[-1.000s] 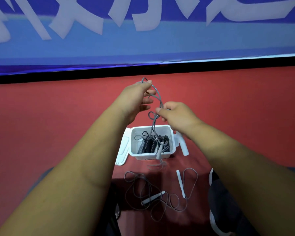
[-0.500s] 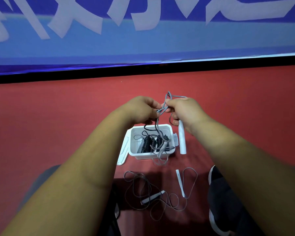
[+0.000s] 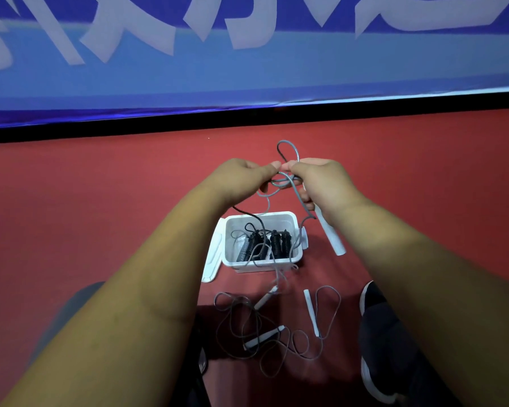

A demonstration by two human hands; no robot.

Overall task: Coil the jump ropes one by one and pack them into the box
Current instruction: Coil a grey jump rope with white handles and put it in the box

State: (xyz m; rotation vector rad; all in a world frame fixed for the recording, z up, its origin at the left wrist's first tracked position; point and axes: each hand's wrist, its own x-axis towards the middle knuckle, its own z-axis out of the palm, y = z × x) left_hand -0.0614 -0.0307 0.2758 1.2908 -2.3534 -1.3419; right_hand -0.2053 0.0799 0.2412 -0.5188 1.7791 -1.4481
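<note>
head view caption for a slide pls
Left hand and right hand pinch loops of a grey jump rope above the white box of coiled ropes; a loose rope lies on the floor.

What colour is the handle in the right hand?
The handle is white; the head view shows it.

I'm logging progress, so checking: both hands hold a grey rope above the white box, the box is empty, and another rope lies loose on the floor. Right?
Not quite: the white box is not empty; the head view shows dark coiled ropes already in it. The left hand and right hand do hold the grey rope above it, and another rope lies loose on the floor.
</note>
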